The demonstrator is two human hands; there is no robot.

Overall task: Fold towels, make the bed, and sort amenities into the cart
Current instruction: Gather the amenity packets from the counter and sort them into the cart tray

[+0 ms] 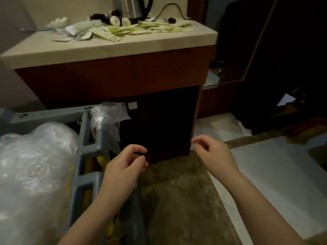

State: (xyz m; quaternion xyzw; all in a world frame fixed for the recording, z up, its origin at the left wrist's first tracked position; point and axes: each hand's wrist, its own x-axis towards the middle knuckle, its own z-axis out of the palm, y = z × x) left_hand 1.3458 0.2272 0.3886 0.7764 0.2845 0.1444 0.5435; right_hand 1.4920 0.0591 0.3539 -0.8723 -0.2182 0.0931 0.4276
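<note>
Amenities, pale sachets and small dark pieces, lie scattered on the worktop at 12 o'clock, in front of a kettle. The cart stands at 8 o'clock, with a plastic-wrapped bundle in it. The left hand, beside the cart, pinches a small dark item between thumb and fingers. The right hand, at its 3 o'clock and apart, has curled fingers; whether they pinch anything cannot be told.

Shiny steel kettle, matt wooden cabinet, crinkly glossy plastic bag
</note>
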